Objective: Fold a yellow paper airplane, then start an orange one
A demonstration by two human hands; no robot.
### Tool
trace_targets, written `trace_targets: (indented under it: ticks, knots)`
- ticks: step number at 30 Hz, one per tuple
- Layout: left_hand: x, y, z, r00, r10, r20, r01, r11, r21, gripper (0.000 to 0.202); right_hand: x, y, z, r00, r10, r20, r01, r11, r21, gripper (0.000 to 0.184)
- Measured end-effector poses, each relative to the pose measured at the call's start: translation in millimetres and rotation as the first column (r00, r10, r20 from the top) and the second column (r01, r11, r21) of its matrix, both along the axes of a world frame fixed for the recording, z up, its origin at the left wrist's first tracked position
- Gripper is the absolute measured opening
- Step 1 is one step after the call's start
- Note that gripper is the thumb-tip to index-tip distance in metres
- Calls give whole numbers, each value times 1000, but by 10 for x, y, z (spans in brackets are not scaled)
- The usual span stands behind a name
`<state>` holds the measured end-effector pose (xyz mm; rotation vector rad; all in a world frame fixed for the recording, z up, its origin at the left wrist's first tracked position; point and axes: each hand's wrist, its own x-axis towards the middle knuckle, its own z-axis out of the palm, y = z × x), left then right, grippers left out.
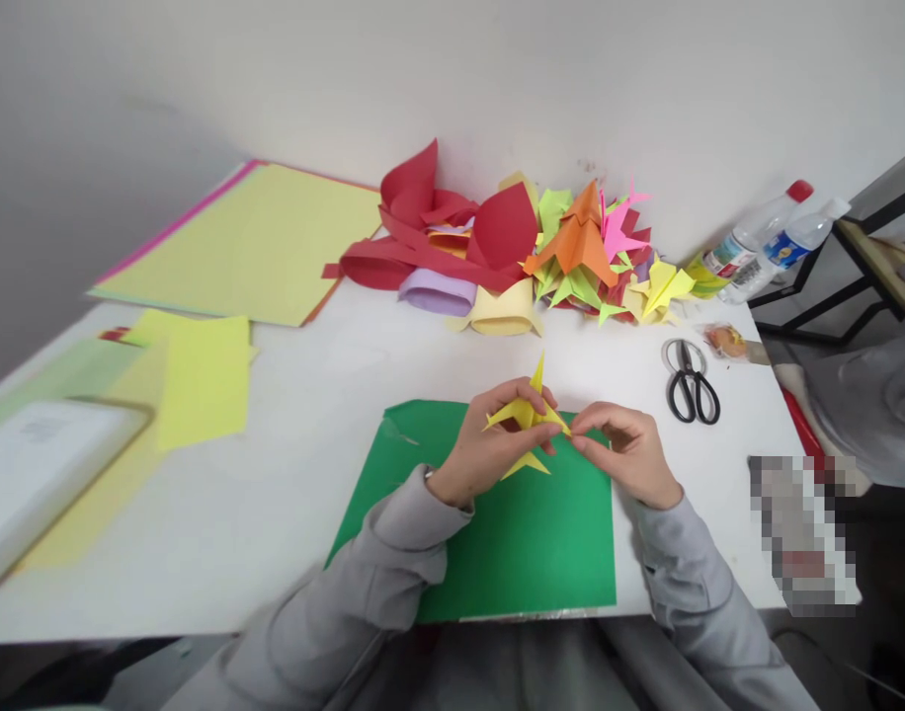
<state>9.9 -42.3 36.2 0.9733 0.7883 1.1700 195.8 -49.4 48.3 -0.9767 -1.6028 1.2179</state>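
Note:
My left hand (489,444) is closed around a yellow folded paper figure (525,413) with pointed tips sticking up and down. My right hand (624,446) pinches the figure's right-hand tip with thumb and fingers. Both hands hover just above a green paper sheet (527,553) that lies flat at the table's front edge. Grey sleeves cover both of my forearms.
Against the wall lies a pile of folded paper figures and scraps (519,252) in red, orange, pink, yellow. Black scissors (691,383) lie to the right. A stack of yellow sheets (260,242) is far left, a loose yellow sheet (205,380) nearer. Two plastic bottles (771,242) lie far right.

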Motion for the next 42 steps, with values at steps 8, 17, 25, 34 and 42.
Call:
trace_targets:
  ticks: [8,17,25,34,42]
  knots:
    - [20,-11,58,998,-38,41,42,995,-87,41,-35,11,100,997,-20,-73,1,969,-249,22]
    - [41,-9,59,999,-25,41,29,995,-95,40,-80,5,124,997,-36,-68,17,965,-262,28]
    - [32,16,51,993,-38,108,60,976,-210,35,-50,-26,22,1000,-29,-10,28,994,-107,13]
    - [58,47,46,981,-13,192,77,941,-330,38,-37,14,-10,997,-50,52,54,996,-73,10]
    - [55,79,-29,981,-31,193,103,921,-377,39,-1,68,-49,999,-7,40,15,981,-195,15]
